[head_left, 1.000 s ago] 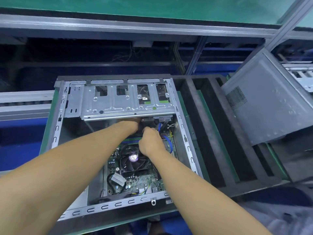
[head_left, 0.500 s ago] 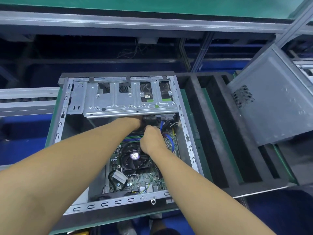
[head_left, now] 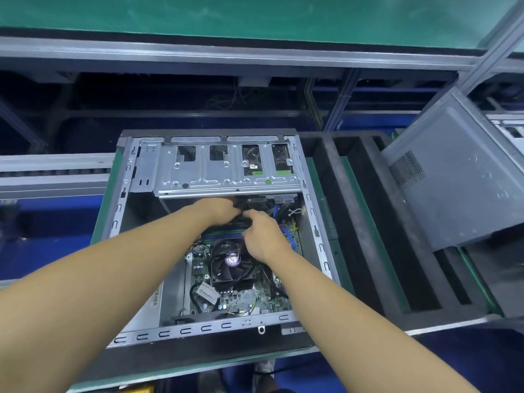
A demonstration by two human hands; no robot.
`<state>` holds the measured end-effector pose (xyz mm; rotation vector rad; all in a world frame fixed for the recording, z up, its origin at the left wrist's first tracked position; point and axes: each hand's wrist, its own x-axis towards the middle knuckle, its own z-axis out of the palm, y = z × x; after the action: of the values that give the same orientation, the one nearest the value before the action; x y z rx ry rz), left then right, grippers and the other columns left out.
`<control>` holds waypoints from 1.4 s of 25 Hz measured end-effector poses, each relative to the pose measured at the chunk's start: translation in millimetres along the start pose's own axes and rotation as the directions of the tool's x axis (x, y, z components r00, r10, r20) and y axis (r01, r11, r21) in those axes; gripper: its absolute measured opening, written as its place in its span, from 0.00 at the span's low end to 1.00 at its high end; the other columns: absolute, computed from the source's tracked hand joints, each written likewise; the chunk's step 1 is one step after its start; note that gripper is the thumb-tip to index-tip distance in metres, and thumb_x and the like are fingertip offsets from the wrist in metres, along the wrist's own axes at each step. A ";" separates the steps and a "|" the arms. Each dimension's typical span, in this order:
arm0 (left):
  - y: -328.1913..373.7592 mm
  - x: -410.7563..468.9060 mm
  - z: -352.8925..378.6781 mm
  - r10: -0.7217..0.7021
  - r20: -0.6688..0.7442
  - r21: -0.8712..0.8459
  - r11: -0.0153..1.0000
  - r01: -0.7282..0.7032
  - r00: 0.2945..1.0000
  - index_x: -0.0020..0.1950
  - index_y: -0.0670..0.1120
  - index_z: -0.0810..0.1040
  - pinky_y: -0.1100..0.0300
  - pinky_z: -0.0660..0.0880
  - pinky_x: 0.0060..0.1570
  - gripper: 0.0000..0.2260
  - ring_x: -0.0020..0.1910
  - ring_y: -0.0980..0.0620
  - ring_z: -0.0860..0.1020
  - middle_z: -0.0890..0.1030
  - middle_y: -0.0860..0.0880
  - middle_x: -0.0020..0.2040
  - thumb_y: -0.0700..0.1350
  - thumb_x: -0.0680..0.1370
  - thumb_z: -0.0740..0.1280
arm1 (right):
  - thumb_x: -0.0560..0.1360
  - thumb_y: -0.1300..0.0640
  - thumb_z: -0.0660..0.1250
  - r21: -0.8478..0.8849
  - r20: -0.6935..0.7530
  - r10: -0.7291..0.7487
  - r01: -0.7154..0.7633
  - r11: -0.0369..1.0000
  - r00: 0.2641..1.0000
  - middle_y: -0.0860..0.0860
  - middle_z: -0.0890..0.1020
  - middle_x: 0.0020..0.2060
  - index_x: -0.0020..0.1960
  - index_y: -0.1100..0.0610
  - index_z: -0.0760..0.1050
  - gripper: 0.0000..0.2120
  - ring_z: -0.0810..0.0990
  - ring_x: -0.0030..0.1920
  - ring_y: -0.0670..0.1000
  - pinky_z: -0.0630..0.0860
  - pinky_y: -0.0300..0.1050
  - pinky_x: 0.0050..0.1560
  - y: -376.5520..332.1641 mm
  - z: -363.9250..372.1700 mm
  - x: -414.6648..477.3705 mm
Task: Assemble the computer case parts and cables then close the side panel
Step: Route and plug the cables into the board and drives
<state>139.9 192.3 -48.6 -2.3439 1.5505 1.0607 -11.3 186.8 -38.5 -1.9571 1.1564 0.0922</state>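
black cable (head_left: 240, 220) inside the computer case (head_left: 314, 231), under the far drive cage (head_left: 226, 177). pinched by right hand (head_left: 262, 235); left hand (head_left: 219, 208) alongside, grip hidden, cannot tell. limp, light; probably best held at the stiff plug.

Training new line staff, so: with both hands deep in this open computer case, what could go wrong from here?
The left hand and right hand are at black cables right under the drive cage; its metal edge could scrape knuckles or chafe cables. Slack cable might droop onto the CPU fan just below the right hand.
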 end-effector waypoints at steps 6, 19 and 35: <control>-14.9 -50.3 2.1 -0.074 -0.076 -0.034 0.997 0.072 0.994 0.57 0.40 0.72 0.55 0.72 0.47 0.10 0.50 0.43 0.76 0.76 0.41 0.54 0.45 0.81 0.58 | 0.81 0.69 0.56 -0.066 0.025 -0.067 0.069 0.995 0.997 0.55 0.74 0.69 0.71 0.54 0.73 0.23 0.77 0.63 0.57 0.74 0.45 0.59 7.8 -26.0 -23.3; -21.7 -100.3 3.1 0.133 -0.034 0.301 0.946 -0.117 0.990 0.68 0.52 0.71 0.47 0.75 0.59 0.21 0.60 0.47 0.75 0.76 0.48 0.64 0.58 0.78 0.65 | 0.79 0.68 0.52 -0.043 -0.122 0.078 -0.084 0.996 0.990 0.54 0.83 0.50 0.46 0.53 0.76 0.17 0.80 0.41 0.54 0.80 0.47 0.45 22.3 -23.3 -56.4; -37.1 -97.1 2.5 0.017 -0.386 -0.223 0.968 -0.111 0.922 0.57 0.54 0.80 0.58 0.76 0.50 0.12 0.48 0.59 0.80 0.82 0.54 0.54 0.39 0.80 0.64 | 0.76 0.71 0.58 -0.339 0.019 -0.072 0.074 0.938 0.997 0.53 0.71 0.52 0.67 0.45 0.68 0.27 0.72 0.36 0.53 0.65 0.45 0.30 29.5 -18.1 -55.6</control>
<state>148.8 283.6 0.1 -2.8222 1.7178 0.8848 -71.3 206.1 -20.4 -2.2982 1.1182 0.2744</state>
